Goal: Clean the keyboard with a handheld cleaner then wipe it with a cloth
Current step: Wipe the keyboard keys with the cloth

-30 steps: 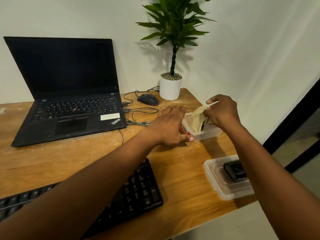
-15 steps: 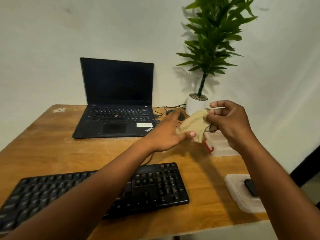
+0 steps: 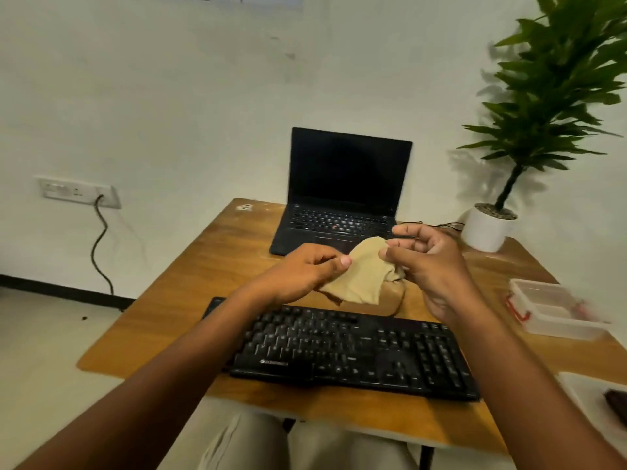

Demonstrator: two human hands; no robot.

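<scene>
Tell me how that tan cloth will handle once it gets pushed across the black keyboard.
The tan cloth looks floppy: it sags and creases between the left hand and right hand. It is probably light, since fingertip pinches hold it. On the keyboard it will likely bunch unless pressed flat.

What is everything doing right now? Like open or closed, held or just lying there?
Cloth: held up above the desk, pinched by both hands.
Left hand: grips the cloth's left side.
Right hand: pinches the cloth's right side.
Keyboard: lying flat on the desk, untouched.
Laptop: lid open, screen dark.
Clear box: open, no lid on it.
Wall plug: cable plugged in.
</scene>
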